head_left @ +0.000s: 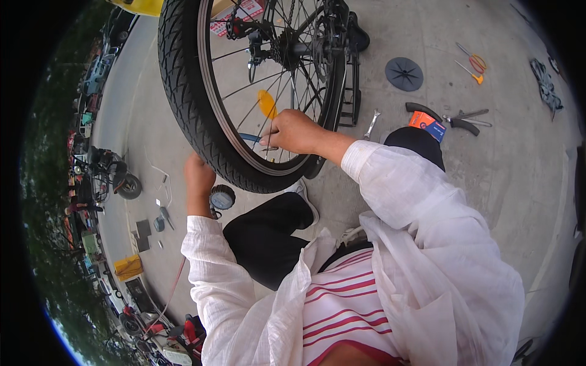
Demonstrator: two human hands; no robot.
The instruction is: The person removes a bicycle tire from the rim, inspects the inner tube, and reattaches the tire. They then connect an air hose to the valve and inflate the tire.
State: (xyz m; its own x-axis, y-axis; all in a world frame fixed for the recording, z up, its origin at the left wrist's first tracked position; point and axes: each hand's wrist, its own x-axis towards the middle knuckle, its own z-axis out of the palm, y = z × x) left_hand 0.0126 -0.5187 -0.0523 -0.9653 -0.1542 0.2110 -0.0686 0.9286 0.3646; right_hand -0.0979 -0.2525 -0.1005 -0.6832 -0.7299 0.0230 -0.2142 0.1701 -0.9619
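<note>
The bicycle wheel [179,91] with its black tyre fills the upper middle. My right hand [285,131] reaches into the spokes, fingers closed at the end of a blue tube-like piece [248,138], below the yellow reflector [267,104]. At the tyre's lower left, my left hand [199,174] has its fingers hidden behind the tyre. Just below it is a round gauge-like object [223,196] with a hose. The rear gear cluster [282,53] sits at the hub.
Scissors [477,63], a yellow-handled tool [477,78], a grey disc [404,74], an orange-and-blue box [427,125], a wrench [372,123] and other tools [470,122] lie on the concrete at right. A scooter [110,177], metal pieces [143,236] and parked vehicles are at left.
</note>
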